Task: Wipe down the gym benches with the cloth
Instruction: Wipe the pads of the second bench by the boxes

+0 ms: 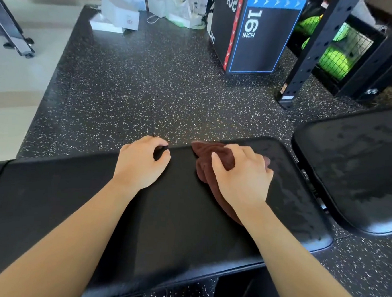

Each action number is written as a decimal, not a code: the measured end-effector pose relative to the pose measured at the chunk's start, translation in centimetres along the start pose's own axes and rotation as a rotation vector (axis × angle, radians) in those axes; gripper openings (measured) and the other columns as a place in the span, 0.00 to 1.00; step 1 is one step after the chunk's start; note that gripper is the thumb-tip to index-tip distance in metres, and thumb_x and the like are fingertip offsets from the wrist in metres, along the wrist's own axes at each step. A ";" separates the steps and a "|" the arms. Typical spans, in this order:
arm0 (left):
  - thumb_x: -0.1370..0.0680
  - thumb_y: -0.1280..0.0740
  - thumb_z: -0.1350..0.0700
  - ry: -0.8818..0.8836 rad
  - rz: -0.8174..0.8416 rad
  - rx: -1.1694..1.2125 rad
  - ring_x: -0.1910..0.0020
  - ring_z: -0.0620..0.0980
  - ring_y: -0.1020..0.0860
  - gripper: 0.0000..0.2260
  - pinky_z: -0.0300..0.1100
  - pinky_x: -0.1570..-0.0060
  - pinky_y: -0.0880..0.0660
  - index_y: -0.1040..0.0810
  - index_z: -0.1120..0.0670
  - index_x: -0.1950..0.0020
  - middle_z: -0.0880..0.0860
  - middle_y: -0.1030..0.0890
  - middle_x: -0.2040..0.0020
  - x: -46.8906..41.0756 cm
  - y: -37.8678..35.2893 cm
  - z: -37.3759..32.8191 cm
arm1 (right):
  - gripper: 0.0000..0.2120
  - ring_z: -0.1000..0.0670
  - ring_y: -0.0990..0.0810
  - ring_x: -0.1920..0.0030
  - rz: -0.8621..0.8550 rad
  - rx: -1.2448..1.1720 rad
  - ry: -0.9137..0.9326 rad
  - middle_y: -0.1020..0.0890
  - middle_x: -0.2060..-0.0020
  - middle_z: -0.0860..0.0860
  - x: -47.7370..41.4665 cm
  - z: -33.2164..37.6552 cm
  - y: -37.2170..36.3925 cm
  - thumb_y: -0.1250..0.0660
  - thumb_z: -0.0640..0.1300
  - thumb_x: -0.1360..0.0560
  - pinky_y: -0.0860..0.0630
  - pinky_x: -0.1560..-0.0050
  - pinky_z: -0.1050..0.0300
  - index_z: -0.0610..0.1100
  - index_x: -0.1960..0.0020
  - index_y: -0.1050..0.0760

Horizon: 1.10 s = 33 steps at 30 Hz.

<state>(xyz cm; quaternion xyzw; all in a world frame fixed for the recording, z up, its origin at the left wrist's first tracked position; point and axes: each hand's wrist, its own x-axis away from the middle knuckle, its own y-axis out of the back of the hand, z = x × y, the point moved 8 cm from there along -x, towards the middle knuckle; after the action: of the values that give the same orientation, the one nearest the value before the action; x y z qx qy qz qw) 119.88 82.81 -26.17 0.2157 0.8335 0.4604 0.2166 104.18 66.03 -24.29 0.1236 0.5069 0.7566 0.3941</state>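
— Right hand (242, 174) presses the crumpled dark-brown terry cloth (205, 154) onto the black padded vinyl bench (174, 216), fingers bent over it.
— And the left hand (143, 163)?
— Curled round the far edge, seemingly bracing. Cloth lies under the palm, near the pad's right end; long, overlapping, flat strokes would serve best.

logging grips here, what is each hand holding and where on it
The right hand holds the brown cloth at its bunched far end, pressing it on the bench pad. The left hand grips that pad's far edge.
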 end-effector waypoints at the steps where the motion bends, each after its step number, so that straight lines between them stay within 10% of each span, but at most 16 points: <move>1: 0.25 0.38 0.49 -0.003 -0.007 0.000 0.48 0.48 0.24 0.11 0.51 0.43 0.30 0.23 0.47 0.44 0.45 0.21 0.47 0.0 0.1 0.0 | 0.17 0.45 0.28 0.42 0.004 0.010 -0.009 0.23 0.43 0.53 -1.0 0.3 -0.4 0.40 0.62 0.25 0.35 0.44 0.43 0.56 0.42 0.26; 33: 0.25 0.38 0.46 -0.104 0.030 -0.020 0.40 0.48 0.30 0.14 0.48 0.41 0.39 0.25 0.45 0.40 0.44 0.26 0.41 -0.5 -3.8 -6.4 | 0.19 0.43 0.28 0.40 -0.055 0.037 -0.133 0.24 0.41 0.51 -3.2 -5.4 2.4 0.40 0.63 0.25 0.33 0.45 0.43 0.55 0.39 0.27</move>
<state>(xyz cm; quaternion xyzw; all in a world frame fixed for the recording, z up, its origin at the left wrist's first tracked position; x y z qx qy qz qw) 116.09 76.39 -26.22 0.2496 0.8131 0.4601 0.2547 102.00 59.72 -23.99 0.1669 0.4965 0.7263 0.4451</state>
